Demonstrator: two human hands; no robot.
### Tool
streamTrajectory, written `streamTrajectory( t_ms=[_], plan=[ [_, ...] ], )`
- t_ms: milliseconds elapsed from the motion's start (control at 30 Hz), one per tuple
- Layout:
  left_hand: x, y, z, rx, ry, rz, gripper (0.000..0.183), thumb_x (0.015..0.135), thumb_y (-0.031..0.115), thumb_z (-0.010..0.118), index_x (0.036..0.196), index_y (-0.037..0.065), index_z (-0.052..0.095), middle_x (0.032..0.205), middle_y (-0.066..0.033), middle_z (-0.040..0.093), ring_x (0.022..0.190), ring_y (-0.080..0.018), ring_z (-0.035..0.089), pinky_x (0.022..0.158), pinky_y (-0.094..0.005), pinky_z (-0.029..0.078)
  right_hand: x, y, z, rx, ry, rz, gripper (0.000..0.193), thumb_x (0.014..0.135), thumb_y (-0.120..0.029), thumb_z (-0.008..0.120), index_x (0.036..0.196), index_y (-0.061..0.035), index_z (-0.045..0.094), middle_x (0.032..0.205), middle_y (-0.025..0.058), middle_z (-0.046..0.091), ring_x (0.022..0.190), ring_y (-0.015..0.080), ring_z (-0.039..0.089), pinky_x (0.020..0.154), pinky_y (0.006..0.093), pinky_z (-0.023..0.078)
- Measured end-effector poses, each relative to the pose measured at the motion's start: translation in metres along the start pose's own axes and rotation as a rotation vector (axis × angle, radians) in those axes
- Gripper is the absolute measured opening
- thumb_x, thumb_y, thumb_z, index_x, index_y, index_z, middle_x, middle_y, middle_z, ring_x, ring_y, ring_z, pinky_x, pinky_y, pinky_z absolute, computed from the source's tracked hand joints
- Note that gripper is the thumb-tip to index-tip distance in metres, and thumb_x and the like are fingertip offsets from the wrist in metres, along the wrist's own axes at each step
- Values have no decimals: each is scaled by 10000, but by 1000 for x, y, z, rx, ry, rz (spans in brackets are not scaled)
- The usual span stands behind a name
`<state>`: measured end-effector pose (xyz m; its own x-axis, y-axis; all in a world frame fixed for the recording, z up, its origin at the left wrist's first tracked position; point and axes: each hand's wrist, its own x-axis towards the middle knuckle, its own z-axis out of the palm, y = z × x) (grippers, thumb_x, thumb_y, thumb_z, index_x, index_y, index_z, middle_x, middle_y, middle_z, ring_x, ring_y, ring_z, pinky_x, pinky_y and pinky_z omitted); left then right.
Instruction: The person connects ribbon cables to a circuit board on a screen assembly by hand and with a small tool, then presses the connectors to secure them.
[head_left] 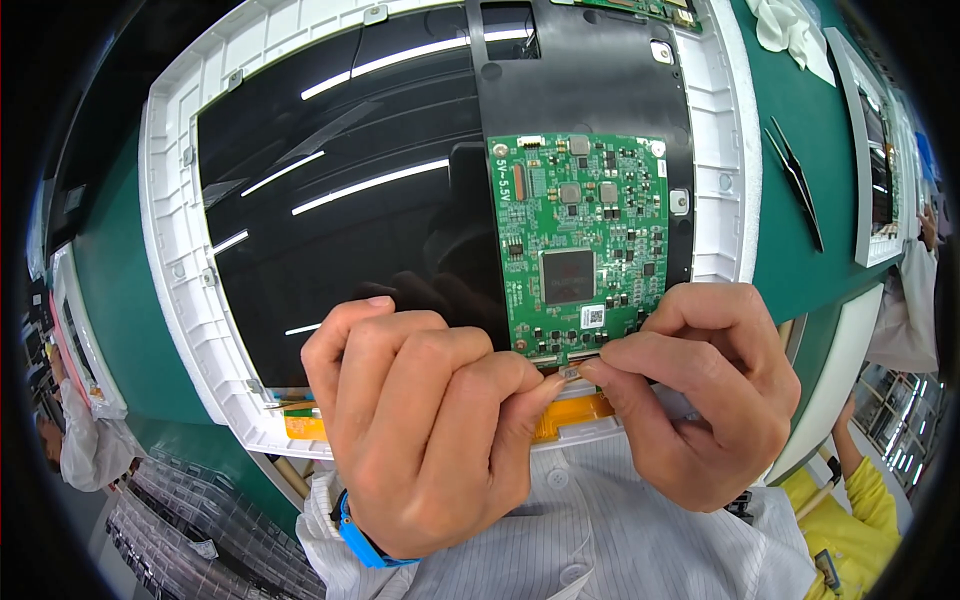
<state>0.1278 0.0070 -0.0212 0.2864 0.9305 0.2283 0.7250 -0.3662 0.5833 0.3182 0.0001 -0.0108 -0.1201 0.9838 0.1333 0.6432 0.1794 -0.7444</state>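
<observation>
A green circuit board (625, 225) with a large black chip lies on the right part of an open white display housing (722, 130), beside a glossy black panel (340, 240). At the board's near edge, my left hand (425, 430) is closed, thumb and forefinger pinching the end of an orange flex cable (575, 415). My right hand (705, 400) is closed opposite it, its thumb and forefinger pinching the same end by the board's edge connector. A small pale tab (570, 373) shows between the fingertips. Whether the cable sits in the connector is hidden by my fingers.
Black tweezers (797, 185) rest on the green mat (790, 270) to the right, near another white housing (850, 150). A crumpled white cloth (790, 35) lies at the far right. To the left stands a further white frame (75, 320). Other people work on both sides.
</observation>
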Motion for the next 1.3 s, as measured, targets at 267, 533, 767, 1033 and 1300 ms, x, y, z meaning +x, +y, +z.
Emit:
streamTrajectory(
  t_ms=[267, 533, 767, 1033, 1300],
  plan=[
    [-2, 0, 0, 13, 19, 6, 224, 671, 136, 884, 772, 63, 697, 796, -51, 603, 783, -246, 593, 931, -501, 455, -5, 11, 1, -82, 19, -256, 371, 551, -14, 760, 919, 7, 798, 931, 76, 645, 634, 148, 557, 546, 275, 433],
    [0, -1, 3, 14, 20, 8, 232, 667, 150, 889, 762, 67, 694, 790, -48, 607, 770, -242, 589, 934, -503, 452, -1, 21, 5, -139, 49, -476, 395, 536, -109, 737, 896, 49, 780, 899, 98, 660, 712, 205, 633, 582, 319, 463],
    [-2, 1, 2, 18, 25, 7, 232, 659, 139, 896, 767, 67, 705, 787, -40, 605, 774, -232, 585, 936, -507, 451, -7, 21, 4, -309, 31, -543, 345, 572, -115, 750, 889, 18, 786, 920, 85, 689, 791, 216, 617, 660, 336, 450],
    [-12, 4, -5, 165, -22, 137, 276, 718, 312, 871, 959, 182, 839, 876, 14, 626, 885, -205, 572, 990, -491, 449, -2, 3, -13, -275, -73, -297, 300, 602, -14, 862, 895, -46, 808, 1039, 118, 641, 879, 256, 571, 713, 363, 424],
    [-20, 3, -4, 335, -36, 234, 342, 855, 512, 742, 1035, 245, 858, 951, 39, 572, 934, -186, 559, 1078, -494, 416, 4, 6, -6, -125, 92, -122, 322, 608, 36, 868, 901, -49, 763, 1022, 147, 584, 902, 247, 572, 744, 305, 416]
  ],
)
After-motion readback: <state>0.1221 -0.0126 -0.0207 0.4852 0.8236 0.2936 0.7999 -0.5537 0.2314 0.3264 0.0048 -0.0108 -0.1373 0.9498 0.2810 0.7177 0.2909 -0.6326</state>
